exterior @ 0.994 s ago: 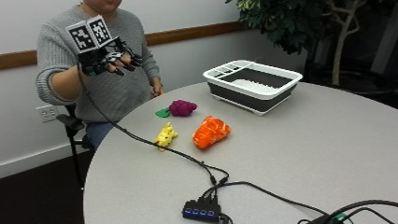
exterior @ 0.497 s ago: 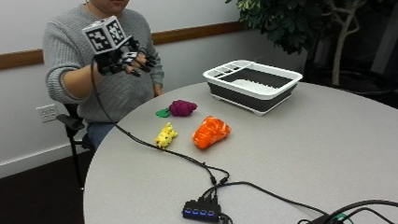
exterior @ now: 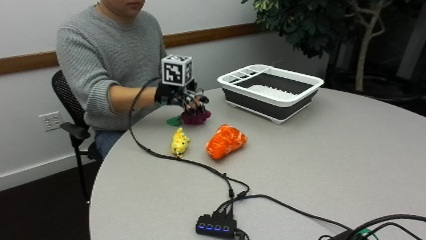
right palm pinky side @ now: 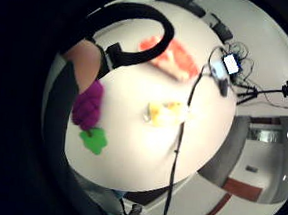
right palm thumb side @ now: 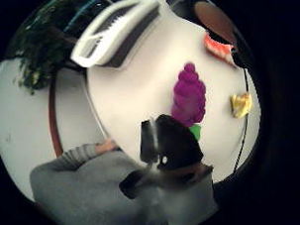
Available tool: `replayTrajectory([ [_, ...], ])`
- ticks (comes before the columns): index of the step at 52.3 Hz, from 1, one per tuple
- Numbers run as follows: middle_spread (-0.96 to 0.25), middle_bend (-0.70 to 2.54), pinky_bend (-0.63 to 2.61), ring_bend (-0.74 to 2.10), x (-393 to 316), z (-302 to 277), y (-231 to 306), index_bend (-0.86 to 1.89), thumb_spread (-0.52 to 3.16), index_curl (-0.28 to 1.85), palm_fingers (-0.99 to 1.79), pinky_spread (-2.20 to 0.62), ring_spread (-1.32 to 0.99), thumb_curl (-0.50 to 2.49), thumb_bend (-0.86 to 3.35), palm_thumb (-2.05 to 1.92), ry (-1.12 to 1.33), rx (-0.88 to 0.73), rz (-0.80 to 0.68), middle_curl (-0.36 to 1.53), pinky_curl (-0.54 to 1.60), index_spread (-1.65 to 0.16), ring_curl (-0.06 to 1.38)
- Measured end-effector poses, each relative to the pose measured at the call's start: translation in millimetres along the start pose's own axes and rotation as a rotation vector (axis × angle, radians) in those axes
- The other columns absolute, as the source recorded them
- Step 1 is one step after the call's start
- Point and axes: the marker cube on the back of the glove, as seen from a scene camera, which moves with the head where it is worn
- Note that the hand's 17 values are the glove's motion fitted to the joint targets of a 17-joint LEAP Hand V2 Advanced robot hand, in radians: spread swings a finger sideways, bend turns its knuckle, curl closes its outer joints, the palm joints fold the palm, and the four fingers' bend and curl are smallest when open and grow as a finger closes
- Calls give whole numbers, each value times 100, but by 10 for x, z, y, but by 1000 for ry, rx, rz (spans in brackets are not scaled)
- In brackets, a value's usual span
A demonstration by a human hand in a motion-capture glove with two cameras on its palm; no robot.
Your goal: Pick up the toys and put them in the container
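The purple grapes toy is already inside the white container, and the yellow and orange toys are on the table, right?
Not quite. The purple grapes toy is on the table too, under the gloved right hand, not inside the white container. The outside view shows this. The yellow toy and orange toy do lie on the table.

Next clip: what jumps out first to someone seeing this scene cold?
The black-gloved right hand hovers just above the purple grape toy near the table's edge. Beside it on the grey table lie a bright orange toy and a small yellow toy. The white-rimmed container stands further back, with no toys visible inside.
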Motion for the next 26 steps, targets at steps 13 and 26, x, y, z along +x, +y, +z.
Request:
replayTrajectory([
  [13, -23, 57, 88, 113, -158, 624, 85, 5, 138, 6, 42, -20, -42, 28, 1, 5, -30, -15, 18, 39, 35, -36, 37],
  [26, -24, 89, 89, 125, -149, 689, 27, 3, 139, 1, 50, -24, -42, 33, 1, 12, -73, 35, 31, 49, 35, -37, 41],
])
